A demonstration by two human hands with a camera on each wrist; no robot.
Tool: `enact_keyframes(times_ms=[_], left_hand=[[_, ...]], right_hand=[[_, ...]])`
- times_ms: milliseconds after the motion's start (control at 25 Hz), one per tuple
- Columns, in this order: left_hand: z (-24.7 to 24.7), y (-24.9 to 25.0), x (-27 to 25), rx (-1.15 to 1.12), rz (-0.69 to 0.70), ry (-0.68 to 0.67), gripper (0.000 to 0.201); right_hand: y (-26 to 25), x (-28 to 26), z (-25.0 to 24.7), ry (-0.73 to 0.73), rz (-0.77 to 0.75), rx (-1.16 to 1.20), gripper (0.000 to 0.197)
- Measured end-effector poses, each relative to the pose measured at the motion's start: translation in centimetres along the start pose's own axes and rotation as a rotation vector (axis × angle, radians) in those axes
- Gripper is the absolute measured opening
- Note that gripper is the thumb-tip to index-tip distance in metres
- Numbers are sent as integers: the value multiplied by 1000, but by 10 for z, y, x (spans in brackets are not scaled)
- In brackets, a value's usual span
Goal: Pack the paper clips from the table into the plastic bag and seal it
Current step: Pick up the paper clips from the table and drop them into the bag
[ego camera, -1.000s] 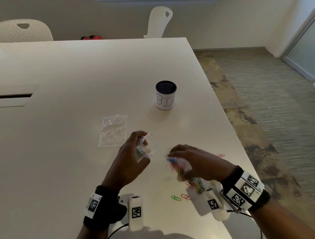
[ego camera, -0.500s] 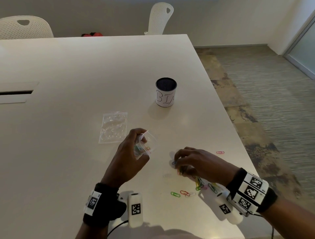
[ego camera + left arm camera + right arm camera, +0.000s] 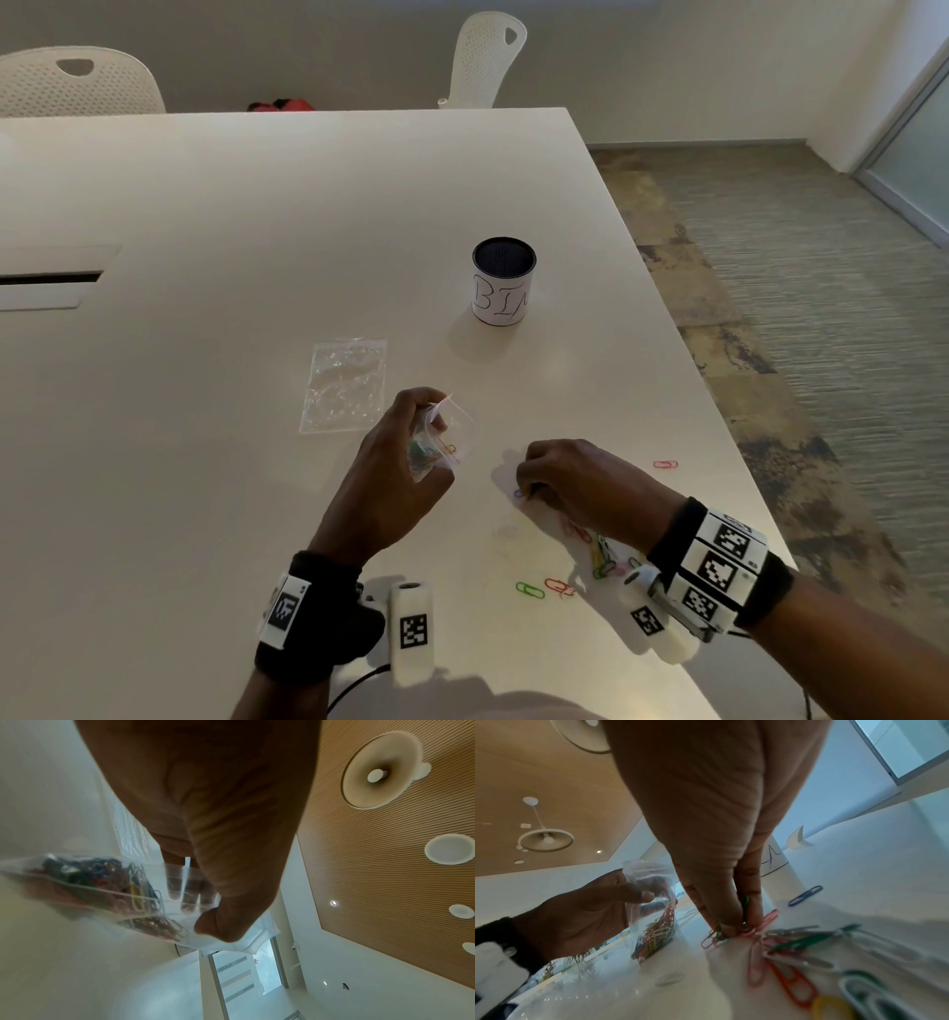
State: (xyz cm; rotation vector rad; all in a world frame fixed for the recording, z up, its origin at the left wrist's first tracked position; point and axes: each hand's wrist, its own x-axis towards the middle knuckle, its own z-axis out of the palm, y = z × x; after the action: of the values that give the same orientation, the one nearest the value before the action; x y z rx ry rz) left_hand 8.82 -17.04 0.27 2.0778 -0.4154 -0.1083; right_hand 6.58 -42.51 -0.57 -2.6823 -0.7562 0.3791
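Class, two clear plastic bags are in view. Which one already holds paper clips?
The bag gripped in the left hand; coloured clips fill it. The other bag lies flat on the table.

An office meeting room: a long white table [image 3: 257, 216], perforated white chairs [image 3: 77, 82], carpet [image 3: 821, 308], slatted ceiling [image 3: 385, 862].

Two plastic bags [image 3: 441, 437], one cup [image 3: 503, 280], two chairs [image 3: 488, 59].
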Motion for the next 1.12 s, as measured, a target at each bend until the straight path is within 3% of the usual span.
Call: enact_keyframes(times_ms=[200, 360, 480, 640, 840, 1000, 1120], left_hand=[[-2, 0, -1, -4, -3, -9, 64], [-2, 1, 0, -24, 7, -8, 62], [-2, 1, 1, -23, 23, -11, 61], [0, 2, 2, -21, 21, -19, 62], [-1, 0, 3, -9, 13, -12, 61], [-2, 1, 2, -7, 28, -5, 60], [-2, 1, 0, -7, 15, -8, 60]], right_hand=[[12, 10, -9, 142, 116, 245, 5], [7, 10, -26, 318, 281, 653, 9], [-14, 11, -46, 406, 198, 795, 9], [-42, 29, -54, 469, 88, 638, 11], [-58, 40, -53, 439, 13, 417, 21], [-54, 28, -64, 519, 57, 377, 14], [-31, 1, -66, 530, 204, 413, 14]])
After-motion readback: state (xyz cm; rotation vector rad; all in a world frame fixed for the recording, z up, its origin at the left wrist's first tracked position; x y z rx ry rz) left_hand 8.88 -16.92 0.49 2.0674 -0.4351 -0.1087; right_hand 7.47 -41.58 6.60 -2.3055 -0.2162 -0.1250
